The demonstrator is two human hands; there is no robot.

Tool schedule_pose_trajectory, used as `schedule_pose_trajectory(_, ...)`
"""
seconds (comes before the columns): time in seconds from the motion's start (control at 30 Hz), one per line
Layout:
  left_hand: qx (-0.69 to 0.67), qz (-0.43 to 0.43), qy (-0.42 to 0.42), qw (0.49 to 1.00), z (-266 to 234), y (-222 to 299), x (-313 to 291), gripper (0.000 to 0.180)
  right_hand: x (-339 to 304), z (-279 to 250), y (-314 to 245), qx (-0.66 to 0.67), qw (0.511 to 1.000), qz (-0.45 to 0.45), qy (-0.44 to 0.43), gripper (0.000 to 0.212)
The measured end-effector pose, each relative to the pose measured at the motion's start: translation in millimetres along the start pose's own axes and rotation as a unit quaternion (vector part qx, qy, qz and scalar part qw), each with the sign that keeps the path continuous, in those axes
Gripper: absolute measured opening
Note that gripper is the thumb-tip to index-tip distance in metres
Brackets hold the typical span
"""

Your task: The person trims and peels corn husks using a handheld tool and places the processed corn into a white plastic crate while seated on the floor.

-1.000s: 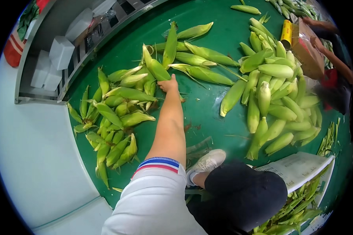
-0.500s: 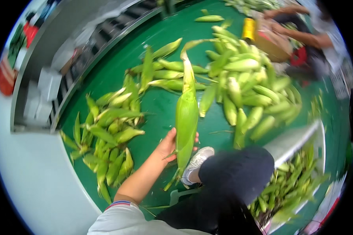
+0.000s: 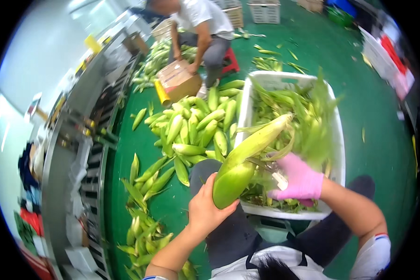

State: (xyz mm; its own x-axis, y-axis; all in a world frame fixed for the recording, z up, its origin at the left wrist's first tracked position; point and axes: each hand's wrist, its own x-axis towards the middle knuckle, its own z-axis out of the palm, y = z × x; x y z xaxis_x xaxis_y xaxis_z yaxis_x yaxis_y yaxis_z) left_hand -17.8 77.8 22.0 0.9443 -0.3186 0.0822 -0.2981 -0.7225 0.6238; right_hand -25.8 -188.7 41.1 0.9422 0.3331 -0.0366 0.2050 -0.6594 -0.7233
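My bare left hand [image 3: 206, 209] is wrapped round the thick lower end of a green ear of corn [image 3: 240, 175]. The ear is in its husk and tilts up to the right, its pale tip above the crate. A loose husk leaf [image 3: 284, 148] hangs from the tip side down toward my right hand [image 3: 297, 179], which wears a pink glove. The gloved fingers are closed, with a small whitish piece [image 3: 280, 180] at them that I cannot make out. Below both lies a white plastic crate [image 3: 339, 154] full of stripped green husks [image 3: 308, 114], some blurred.
A heap of corn ears [image 3: 196, 123] lies on the green floor ahead, and more ears [image 3: 144, 238] lie to my left. Farther off, a person [image 3: 203, 28] bends over a cardboard box [image 3: 179, 79] beside a yellow roll [image 3: 162, 93]. A metal trough [image 3: 72, 154] runs along the left.
My view has swung right. The ear in my left hand has tipped from upright to slanting right over the crate. My gloved right hand and the person's body have come into view.
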Motion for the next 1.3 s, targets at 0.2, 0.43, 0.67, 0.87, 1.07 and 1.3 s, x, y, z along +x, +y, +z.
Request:
schedule_pose_trajectory(0.2, -0.120, 0.011, -0.211, 0.970, 19.3, 13.2, -4.3, 0.079, -58.2, -2.4, 33.2, 0.030, 0.997, 0.007, 0.068, 0.049)
schedule_pose_trajectory(0.43, -0.474, -0.171, -0.483, 0.716, 49.2, 6.1, -7.9, 0.099, -112.6, 21.6, 48.5, 0.369, 0.914, 0.165, 0.026, 0.037)
schedule_pose_trajectory(0.67, -0.501, -0.146, -0.283, 0.805, 65.8, 39.7, -41.1, 0.127, -94.9, 80.9, 48.6, 0.687, 0.689, 0.137, 0.186, 0.027)
schedule_pose_trajectory(0.87, -0.692, -0.043, -0.203, 0.691, 104.3, 27.6, -39.1, 0.091, -46.8, 53.6, 17.4, 0.862, 0.496, 0.043, 0.090, 0.024)
schedule_pose_trajectory(1.07, -0.649, 0.020, -0.058, 0.758, 79.9, 3.8, -14.3, 0.082, -1.7, 33.0, 24.1, 0.759, 0.633, 0.092, 0.125, 0.029)
schedule_pose_trajectory(1.3, -0.764, -0.091, -0.246, 0.589, 68.1, 15.0, -7.7, 0.080, 18.4, 33.0, 43.6, 0.679, 0.691, 0.211, 0.129, 0.017)
